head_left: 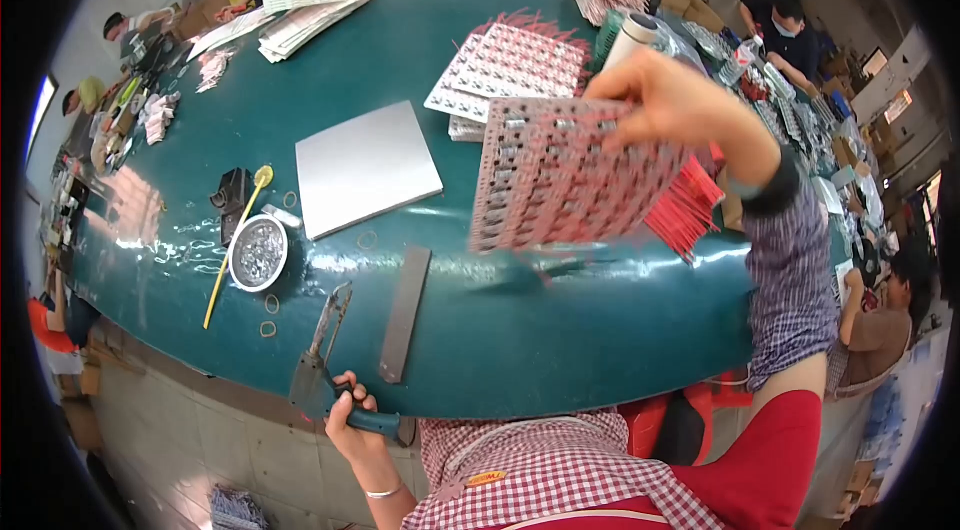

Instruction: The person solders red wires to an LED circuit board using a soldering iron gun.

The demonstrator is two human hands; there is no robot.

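Observation:
My left hand (358,422) is wrapped round the handle of a dark teal soldering gun (312,382), its metal tip pointing up over the table's near edge. High over the table, my right hand (665,108) pinches the top edge of a circuit board panel (560,175) covered with rows of small parts and red wires. The panel is tilted and slightly blurred. Below its right side lies a bunch of red wires (685,208). More wired panels (520,62) are stacked just behind it. Between the hands, a flat grey bar (405,315) rests on the table.
A pale square board (365,170) lies mid-table. To its left are a white-rimmed bowl (234,268) of silvery material, a yellow stick (222,275), a black block (234,192) and rubber bands. Across the table, a masked person handles white panels (315,15). Others work around.

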